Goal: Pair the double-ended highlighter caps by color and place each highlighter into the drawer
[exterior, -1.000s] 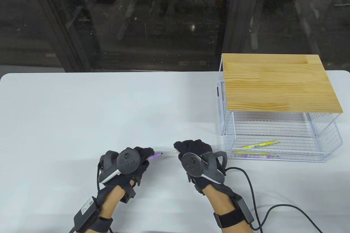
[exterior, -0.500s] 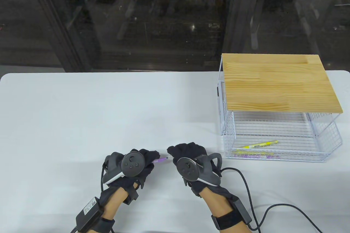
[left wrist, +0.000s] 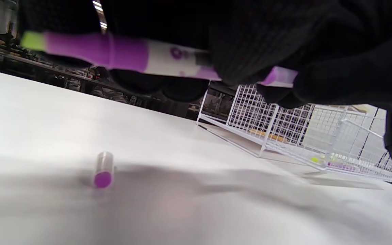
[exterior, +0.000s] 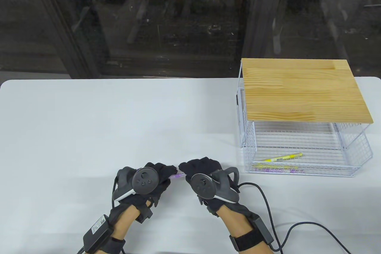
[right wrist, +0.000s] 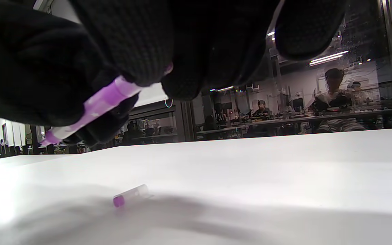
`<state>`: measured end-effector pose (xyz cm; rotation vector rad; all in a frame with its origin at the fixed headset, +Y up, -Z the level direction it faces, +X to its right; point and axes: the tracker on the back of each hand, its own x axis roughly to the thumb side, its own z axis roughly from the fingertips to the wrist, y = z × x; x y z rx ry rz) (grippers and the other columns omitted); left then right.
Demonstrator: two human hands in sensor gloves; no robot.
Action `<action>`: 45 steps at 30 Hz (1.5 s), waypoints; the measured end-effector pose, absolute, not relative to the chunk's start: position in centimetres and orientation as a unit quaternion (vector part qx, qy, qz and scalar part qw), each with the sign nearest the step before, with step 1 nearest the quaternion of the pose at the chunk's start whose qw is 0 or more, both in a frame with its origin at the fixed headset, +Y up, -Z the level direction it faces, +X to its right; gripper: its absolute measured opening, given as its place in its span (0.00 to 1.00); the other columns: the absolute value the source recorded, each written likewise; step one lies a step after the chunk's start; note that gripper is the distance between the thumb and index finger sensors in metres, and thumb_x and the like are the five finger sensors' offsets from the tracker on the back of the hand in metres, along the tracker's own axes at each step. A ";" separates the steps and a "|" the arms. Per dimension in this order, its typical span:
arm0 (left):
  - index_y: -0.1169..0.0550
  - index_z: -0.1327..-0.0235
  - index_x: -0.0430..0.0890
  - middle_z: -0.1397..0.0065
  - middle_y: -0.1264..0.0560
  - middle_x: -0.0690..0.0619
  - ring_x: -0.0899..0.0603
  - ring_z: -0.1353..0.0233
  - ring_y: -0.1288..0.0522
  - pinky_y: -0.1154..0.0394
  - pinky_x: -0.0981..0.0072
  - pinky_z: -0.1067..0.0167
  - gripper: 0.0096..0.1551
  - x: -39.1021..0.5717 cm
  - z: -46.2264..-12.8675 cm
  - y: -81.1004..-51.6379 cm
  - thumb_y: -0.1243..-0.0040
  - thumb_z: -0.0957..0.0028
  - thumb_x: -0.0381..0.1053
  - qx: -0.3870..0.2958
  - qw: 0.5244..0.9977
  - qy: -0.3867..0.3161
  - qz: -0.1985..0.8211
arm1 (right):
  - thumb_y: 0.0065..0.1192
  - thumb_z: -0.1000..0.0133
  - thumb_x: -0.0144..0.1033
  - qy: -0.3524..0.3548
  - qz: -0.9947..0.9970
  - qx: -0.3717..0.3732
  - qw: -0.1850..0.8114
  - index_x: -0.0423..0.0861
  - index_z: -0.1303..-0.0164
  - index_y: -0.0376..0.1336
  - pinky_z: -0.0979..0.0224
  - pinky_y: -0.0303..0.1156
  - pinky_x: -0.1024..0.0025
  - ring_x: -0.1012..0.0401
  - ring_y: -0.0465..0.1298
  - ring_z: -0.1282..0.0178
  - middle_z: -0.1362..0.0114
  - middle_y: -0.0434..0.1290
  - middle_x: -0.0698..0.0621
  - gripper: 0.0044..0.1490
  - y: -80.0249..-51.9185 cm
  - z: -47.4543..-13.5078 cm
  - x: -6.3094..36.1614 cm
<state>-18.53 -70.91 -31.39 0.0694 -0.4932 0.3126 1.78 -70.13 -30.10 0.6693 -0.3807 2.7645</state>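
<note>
Table view: left hand (exterior: 150, 176) and right hand (exterior: 202, 173) met near the front edge of the white table (exterior: 119, 117), a purple highlighter (exterior: 178, 176) bridging the narrow gap between their fingertips, both hands curled upon it. Wire drawer (exterior: 306, 152) stood at the table's right side under a wooden top (exterior: 303, 90), holding a yellow highlighter (exterior: 284, 157) and others near its front wall. Left wrist view: highlighter (left wrist: 141, 56) held level beneath the gloved fingers (left wrist: 250, 41), above the surface; a loose purple cap (left wrist: 103, 169) lay on the table below. Right wrist view: fingers (right wrist: 134, 44) pinched the highlighter's purple end (right wrist: 100, 102); same cap (right wrist: 130, 195) lay beneath, untouched.
</note>
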 end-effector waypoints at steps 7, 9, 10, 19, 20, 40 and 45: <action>0.22 0.37 0.56 0.34 0.21 0.52 0.39 0.37 0.23 0.25 0.35 0.44 0.28 -18.7 -31.6 -71.2 0.34 0.55 0.48 0.087 0.943 -0.288 0.143 | 0.71 0.52 0.40 -0.132 0.953 0.232 0.146 0.56 0.37 0.69 0.32 0.70 0.46 0.53 0.78 0.40 0.36 0.79 0.54 0.30 -70.1 -30.1 2.0; 0.22 0.37 0.56 0.33 0.22 0.53 0.39 0.37 0.23 0.25 0.35 0.44 0.28 -18.5 -31.7 -71.3 0.35 0.55 0.48 0.109 0.938 -0.301 0.131 | 0.71 0.52 0.40 -0.132 0.953 0.231 0.145 0.55 0.37 0.70 0.32 0.70 0.45 0.53 0.78 0.41 0.37 0.79 0.54 0.30 -70.1 -30.1 2.0; 0.22 0.37 0.56 0.33 0.22 0.53 0.39 0.37 0.23 0.25 0.35 0.44 0.28 -18.5 -31.7 -71.4 0.36 0.55 0.48 0.116 0.935 -0.311 0.122 | 0.71 0.52 0.40 -0.133 0.953 0.231 0.142 0.55 0.37 0.70 0.32 0.71 0.46 0.53 0.79 0.41 0.37 0.79 0.54 0.30 -70.1 -30.1 2.0; 0.22 0.38 0.52 0.35 0.22 0.51 0.39 0.39 0.23 0.25 0.35 0.44 0.28 -17.7 -31.3 -71.4 0.37 0.55 0.46 0.136 0.922 -0.352 0.092 | 0.70 0.54 0.39 -0.121 0.956 0.238 0.124 0.55 0.39 0.71 0.32 0.71 0.45 0.54 0.80 0.44 0.40 0.81 0.53 0.29 -70.4 -30.2 2.0; 0.22 0.38 0.52 0.35 0.21 0.51 0.39 0.39 0.23 0.25 0.35 0.44 0.28 -17.6 -31.2 -71.4 0.37 0.56 0.46 0.139 0.921 -0.353 0.086 | 0.70 0.54 0.39 -0.123 0.955 0.240 0.121 0.55 0.39 0.71 0.32 0.71 0.45 0.54 0.80 0.44 0.40 0.81 0.53 0.29 -70.5 -30.2 2.0; 0.17 0.43 0.52 0.38 0.17 0.54 0.40 0.41 0.20 0.23 0.37 0.46 0.27 -17.2 -30.3 -70.1 0.33 0.58 0.48 0.173 0.922 -0.335 0.085 | 0.72 0.52 0.44 -0.125 0.953 0.244 0.128 0.50 0.40 0.72 0.34 0.71 0.45 0.51 0.78 0.42 0.40 0.80 0.51 0.29 -70.0 -29.8 1.6; 0.16 0.43 0.53 0.38 0.16 0.54 0.40 0.41 0.19 0.23 0.36 0.46 0.26 -17.5 -30.6 -70.3 0.32 0.58 0.49 0.169 0.927 -0.312 0.119 | 0.72 0.53 0.51 -0.148 0.954 0.217 0.148 0.51 0.42 0.74 0.38 0.73 0.47 0.50 0.80 0.44 0.41 0.82 0.51 0.30 -70.0 -29.8 1.6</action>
